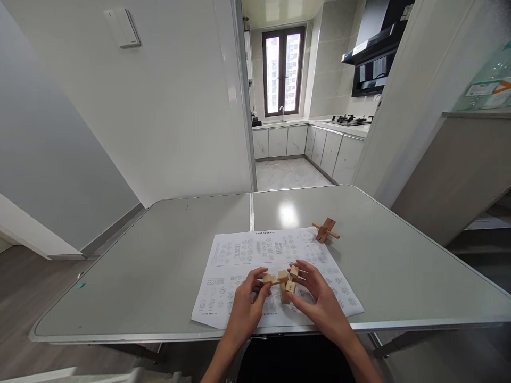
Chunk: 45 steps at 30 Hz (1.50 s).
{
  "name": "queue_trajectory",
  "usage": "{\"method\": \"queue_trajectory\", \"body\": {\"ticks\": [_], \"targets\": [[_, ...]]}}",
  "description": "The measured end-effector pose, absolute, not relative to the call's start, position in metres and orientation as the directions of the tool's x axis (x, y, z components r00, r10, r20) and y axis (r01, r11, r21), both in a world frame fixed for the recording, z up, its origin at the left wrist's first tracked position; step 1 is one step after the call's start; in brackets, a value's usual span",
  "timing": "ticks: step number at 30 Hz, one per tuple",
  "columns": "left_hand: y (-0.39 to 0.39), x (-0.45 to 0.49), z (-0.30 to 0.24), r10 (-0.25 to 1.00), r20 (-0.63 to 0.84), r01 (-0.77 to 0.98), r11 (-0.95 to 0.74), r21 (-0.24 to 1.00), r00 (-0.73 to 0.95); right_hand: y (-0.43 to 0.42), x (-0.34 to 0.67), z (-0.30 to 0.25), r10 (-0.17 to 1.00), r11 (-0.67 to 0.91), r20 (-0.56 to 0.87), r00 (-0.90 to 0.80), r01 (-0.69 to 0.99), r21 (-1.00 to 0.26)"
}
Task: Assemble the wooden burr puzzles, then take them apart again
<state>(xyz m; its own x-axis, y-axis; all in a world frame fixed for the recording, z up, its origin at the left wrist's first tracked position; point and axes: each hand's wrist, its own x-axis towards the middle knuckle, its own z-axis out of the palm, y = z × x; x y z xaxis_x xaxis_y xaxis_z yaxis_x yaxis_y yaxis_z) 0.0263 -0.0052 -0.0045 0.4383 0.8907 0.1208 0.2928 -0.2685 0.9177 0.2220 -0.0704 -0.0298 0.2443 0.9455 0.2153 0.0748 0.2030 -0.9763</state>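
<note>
My left hand [246,304] pinches the left end of a light wooden puzzle piece [268,279] between thumb and fingers. Against its right end stand more notched wooden puzzle pieces [290,287], one marked with a small character. The thumb and fingertips of my right hand [321,298] close around these from the right. Whether all the pieces interlock, I cannot tell, since my fingers hide part of them. Both hands are just over a white printed sheet [207,306] covered with small line diagrams.
A darker wooden puzzle assembly [326,230] with a thin crossing stick rests at the sheet's upper right corner. The grey-green table [159,266] has a metal edge and a seam. A small teal bit [81,285] lies near its left edge. Beyond is a kitchen doorway.
</note>
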Motion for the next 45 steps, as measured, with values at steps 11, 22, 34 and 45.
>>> {"method": "queue_trajectory", "body": {"ticks": [11,22,34,45], "targets": [[-0.006,0.026,-0.001,0.9,0.151,0.368,-0.314,0.875,0.41,-0.074,0.224,-0.026,0.928,0.243,0.291,0.233,0.215,-0.946],[-0.008,0.026,0.002,0.868,0.147,0.379,-0.352,0.856,0.474,-0.074,0.225,-0.028,0.938,0.249,0.3,0.171,0.269,-0.931],[-0.009,0.027,0.005,0.85,0.113,0.368,-0.338,0.866,0.515,-0.076,0.224,-0.02,0.959,0.256,0.28,0.046,0.283,-0.924],[-0.01,0.029,0.006,0.863,0.121,0.329,-0.312,0.891,0.49,-0.078,0.227,-0.021,0.968,0.244,0.25,-0.022,0.316,-0.917]]}}
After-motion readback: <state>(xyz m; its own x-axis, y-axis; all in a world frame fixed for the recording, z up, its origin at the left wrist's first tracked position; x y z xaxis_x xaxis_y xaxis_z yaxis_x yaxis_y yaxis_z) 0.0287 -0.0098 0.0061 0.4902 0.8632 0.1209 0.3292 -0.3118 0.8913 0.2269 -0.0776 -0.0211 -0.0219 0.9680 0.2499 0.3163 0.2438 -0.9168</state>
